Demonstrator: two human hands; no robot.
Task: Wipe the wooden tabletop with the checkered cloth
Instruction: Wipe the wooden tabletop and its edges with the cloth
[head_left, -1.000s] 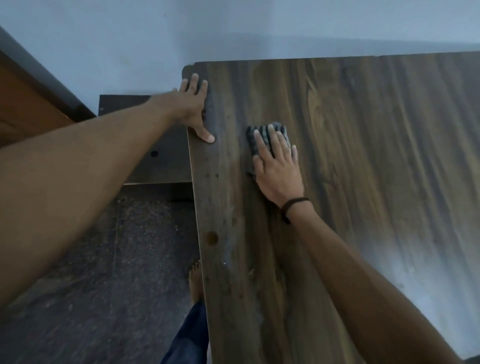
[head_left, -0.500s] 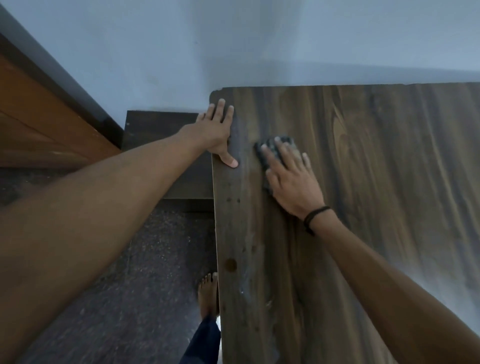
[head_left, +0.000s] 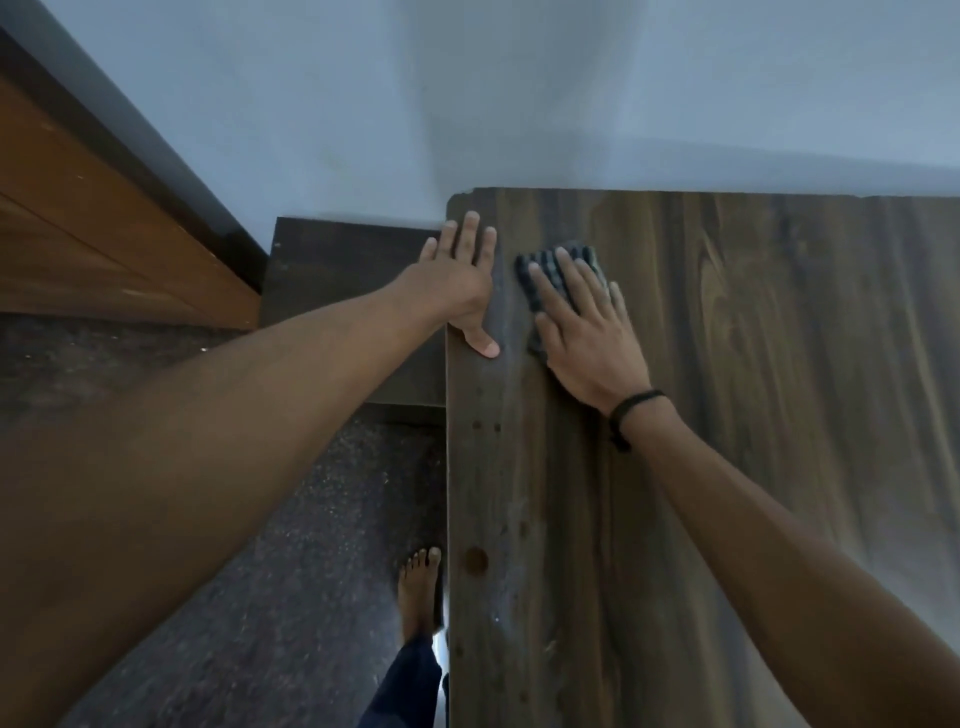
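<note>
The wooden tabletop (head_left: 753, 415) is dark brown with strong grain and fills the right half of the view. A grey checkered cloth (head_left: 543, 265) lies folded on it near the far left corner. My right hand (head_left: 587, 327) presses flat on the cloth, fingers spread over it, a black band on the wrist. Only the cloth's far and left edges show past the fingers. My left hand (head_left: 460, 280) rests flat across the table's left edge just left of the cloth, thumb on the wood, holding nothing.
A pale wall (head_left: 467, 104) runs right behind the table's far edge. A lower dark shelf (head_left: 353, 280) adjoins the table's left side. A brown wooden panel (head_left: 93, 234) stands at far left. My bare foot (head_left: 418, 592) stands on the dark speckled floor (head_left: 260, 597) by the table's edge.
The view has tilted down and left, so table and hands sit lower and further right in frame. My right hand with the cloth has shifted slightly toward the far corner; the left hand stays put.
</note>
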